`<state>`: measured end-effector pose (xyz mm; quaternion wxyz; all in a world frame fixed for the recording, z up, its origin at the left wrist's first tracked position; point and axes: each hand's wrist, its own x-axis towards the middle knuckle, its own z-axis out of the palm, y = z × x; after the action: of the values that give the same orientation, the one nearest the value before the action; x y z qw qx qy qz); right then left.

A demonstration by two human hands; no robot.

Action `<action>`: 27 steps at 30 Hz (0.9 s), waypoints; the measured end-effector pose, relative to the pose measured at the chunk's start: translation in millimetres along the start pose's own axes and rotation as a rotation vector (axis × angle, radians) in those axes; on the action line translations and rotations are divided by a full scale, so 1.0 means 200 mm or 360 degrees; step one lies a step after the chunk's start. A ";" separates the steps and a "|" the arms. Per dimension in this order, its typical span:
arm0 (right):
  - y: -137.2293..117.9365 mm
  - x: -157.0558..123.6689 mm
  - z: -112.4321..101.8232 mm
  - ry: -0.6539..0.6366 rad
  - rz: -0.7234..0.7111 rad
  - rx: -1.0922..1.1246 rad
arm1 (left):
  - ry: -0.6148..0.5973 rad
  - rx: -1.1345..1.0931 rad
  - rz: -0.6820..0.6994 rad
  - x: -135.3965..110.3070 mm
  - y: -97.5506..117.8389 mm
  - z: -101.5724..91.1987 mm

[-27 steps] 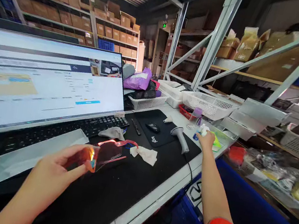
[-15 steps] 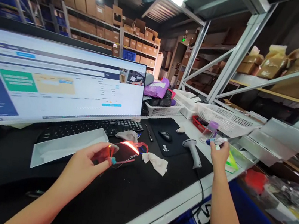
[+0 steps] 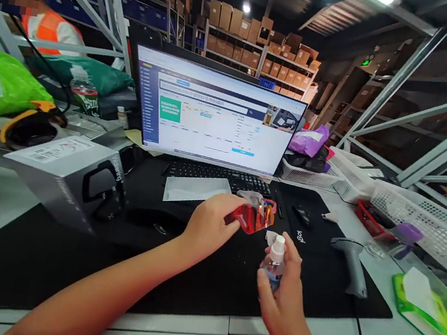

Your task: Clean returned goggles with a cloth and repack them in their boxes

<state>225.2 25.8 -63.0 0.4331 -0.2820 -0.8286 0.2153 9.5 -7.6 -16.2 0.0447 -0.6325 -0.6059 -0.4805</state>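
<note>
My left hand [image 3: 212,223] pinches a red-orange mirrored lens [image 3: 257,218] by its left edge, above the black desk mat [image 3: 203,294]. My right hand [image 3: 286,293] is wrapped round a small clear spray bottle [image 3: 275,262] with a white nozzle. The bottle stands upright in the grip, just in front of and below the lens, not touching it. Part of a white tissue [image 3: 271,236] shows behind the bottle. A shallow white open box [image 3: 194,190] lies beyond my left hand, near the keyboard [image 3: 189,170].
A monitor [image 3: 215,115] stands behind the keyboard. On the left is a grey box [image 3: 64,182] with goggles pictured on it. To the right lie a mouse [image 3: 302,216], a barcode scanner [image 3: 352,267] and a green tissue pack [image 3: 425,313]. A person in an orange vest [image 3: 48,29] is at the back left.
My right hand has come in from the far right of the desk with the spray bottle, close to the lens. The view has swung left, showing the grey box and the other person.
</note>
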 end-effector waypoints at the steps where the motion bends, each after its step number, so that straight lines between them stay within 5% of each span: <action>1: -0.02 0.00 0.03 0.0040 -0.0033 -0.0042 | -0.0008 0.0008 0.0010 0.00 0.00 0.00; 8: -0.09 0.04 0.08 -0.0025 -0.0238 -0.0130 | -0.0079 0.0013 -0.0005 0.00 0.00 0.02; 13: -0.12 0.07 0.06 0.0060 -0.0050 -0.0096 | -0.0149 0.0006 0.0003 -0.03 0.02 0.04; 22: -0.14 -0.01 0.02 -0.0077 0.0191 -0.0006 | -0.0252 -0.0078 -0.0083 -0.05 0.03 0.09; 27: -0.10 -0.05 0.03 0.0395 0.0204 -0.0128 | -0.0304 -0.0173 -0.0152 -0.05 0.04 0.09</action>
<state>219.8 3.6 -59.2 0.5060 -0.3759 -0.7569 0.1725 28.7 -4.8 -27.8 -0.0706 -0.6472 -0.6100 -0.4517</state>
